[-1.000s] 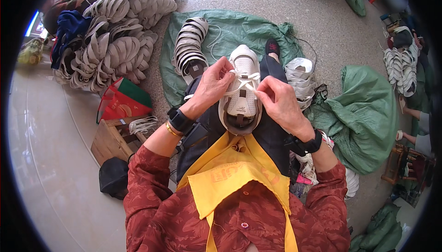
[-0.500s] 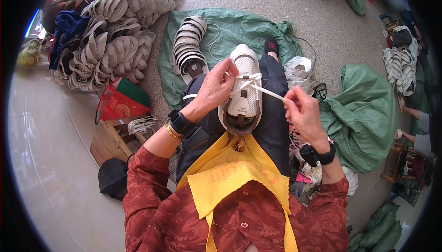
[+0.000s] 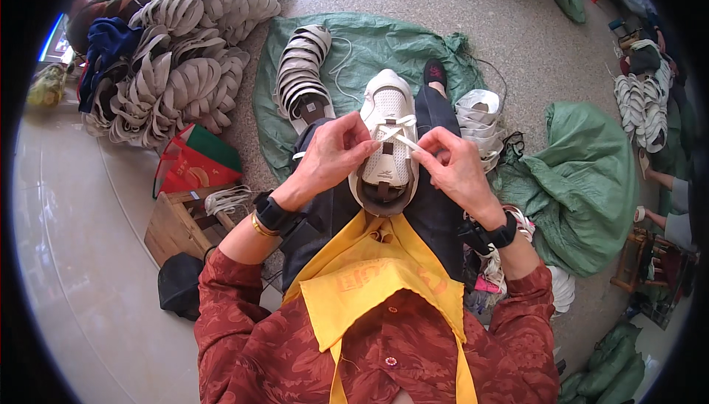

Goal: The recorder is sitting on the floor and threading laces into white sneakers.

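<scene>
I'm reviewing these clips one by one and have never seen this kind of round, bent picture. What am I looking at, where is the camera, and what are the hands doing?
There is no machine here. A wide fisheye camera worn on a person's head looks down at their own two bare hands, which is why the edges curve. The person sits on the floor in a red patterned shirt and yellow apron. A white shoe rests on their lap. The left hand and right hand each pinch the white lace over the shoe's front. Around them lie green sacks, a row of grey shoe uppers on a sack, a big heap of the same pieces at upper left, and a small wooden stool.
</scene>
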Demonstrator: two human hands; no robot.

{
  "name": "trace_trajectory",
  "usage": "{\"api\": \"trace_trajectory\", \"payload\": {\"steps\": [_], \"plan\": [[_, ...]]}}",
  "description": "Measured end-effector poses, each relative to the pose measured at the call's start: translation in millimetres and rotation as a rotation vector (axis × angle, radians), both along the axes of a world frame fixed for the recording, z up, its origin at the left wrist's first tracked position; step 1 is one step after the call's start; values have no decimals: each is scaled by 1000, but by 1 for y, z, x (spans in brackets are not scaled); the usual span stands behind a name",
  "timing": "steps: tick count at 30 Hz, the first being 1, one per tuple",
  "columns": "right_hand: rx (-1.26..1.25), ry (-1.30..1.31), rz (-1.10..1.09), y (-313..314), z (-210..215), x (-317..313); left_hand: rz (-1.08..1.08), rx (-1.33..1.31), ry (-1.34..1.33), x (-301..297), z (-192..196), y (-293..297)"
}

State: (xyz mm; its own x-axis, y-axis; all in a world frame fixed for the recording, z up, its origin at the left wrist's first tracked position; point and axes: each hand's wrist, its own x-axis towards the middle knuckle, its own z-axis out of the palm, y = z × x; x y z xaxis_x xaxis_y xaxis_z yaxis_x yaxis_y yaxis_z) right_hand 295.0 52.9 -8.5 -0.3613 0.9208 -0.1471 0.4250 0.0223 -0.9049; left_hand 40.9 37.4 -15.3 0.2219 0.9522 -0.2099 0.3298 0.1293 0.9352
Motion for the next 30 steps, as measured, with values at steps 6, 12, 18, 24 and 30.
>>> {"api": "trace_trajectory", "payload": {"steps": [6,12,18,24,30], "plan": [[32,8,-7,-1,-12,2,-133,-44,129,-34,44,-2],[73,50,-34,-6,-13,2,-79,-78,30,-60,32,-24],[189,-37,3,4,5,-12,-38,2,78,-40,31,-20],[231,-17,56,9,6,-15,-87,294,311,-31,44,-17],[385,-144,108,10,11,-13,-32,448,318,-28,47,-14]]}}
